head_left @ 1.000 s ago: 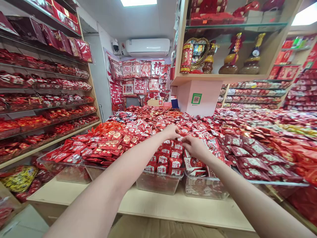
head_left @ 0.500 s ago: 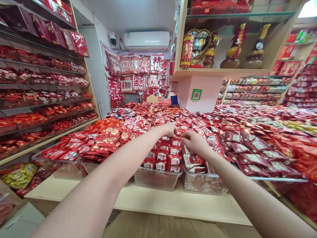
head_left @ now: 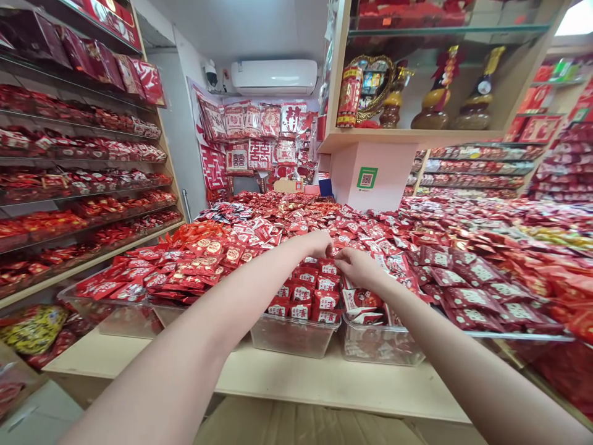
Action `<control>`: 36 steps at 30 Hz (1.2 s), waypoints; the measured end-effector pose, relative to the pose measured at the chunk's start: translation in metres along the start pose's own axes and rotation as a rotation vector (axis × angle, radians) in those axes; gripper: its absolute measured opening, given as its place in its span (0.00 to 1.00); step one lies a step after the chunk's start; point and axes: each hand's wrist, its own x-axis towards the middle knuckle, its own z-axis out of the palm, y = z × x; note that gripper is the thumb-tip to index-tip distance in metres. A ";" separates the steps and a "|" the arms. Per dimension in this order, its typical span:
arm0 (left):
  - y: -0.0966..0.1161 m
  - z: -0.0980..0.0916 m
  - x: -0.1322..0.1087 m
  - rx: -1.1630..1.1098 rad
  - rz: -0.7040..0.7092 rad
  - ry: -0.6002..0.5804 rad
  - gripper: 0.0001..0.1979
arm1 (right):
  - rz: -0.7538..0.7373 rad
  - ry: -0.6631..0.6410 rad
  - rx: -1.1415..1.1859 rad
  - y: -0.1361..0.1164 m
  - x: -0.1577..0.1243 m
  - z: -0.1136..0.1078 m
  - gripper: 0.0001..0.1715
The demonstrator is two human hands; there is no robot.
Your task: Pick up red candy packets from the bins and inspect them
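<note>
Both of my arms reach over a clear plastic bin (head_left: pixel 294 339) filled with neat rows of small red packets (head_left: pixel 302 292) with white labels. At the far end of these rows, my left hand (head_left: pixel 319 243) is closed with its fingers curled down; what they hold is hidden. Close on its right, my right hand (head_left: pixel 359 267) has thumb and fingers pinched together at the back of the rightmost row. Anything between those fingertips is too small to make out. A second clear bin (head_left: pixel 382 346), with red and white packets lying loosely, sits under my right wrist.
Dark red packets (head_left: pixel 482 290) are heaped to the right, bright red packets (head_left: pixel 185 266) to the left. The wooden counter edge (head_left: pixel 273 377) runs in front of the bins. An overhanging cabinet (head_left: pixel 417 137) holds bottles above the right side. Stocked shelves (head_left: pixel 83 157) line the left wall.
My right hand has shifted slightly left and down, closer to my left hand. The left hand stays almost in place, and the packet rows look the same.
</note>
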 end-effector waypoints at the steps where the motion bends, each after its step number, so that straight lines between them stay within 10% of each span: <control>1: -0.002 0.001 0.001 -0.003 0.003 -0.012 0.08 | -0.003 -0.001 -0.001 0.000 0.000 0.000 0.09; 36: 0.007 -0.002 -0.031 0.103 -0.012 0.060 0.12 | 0.037 0.007 -0.114 -0.009 -0.002 0.007 0.15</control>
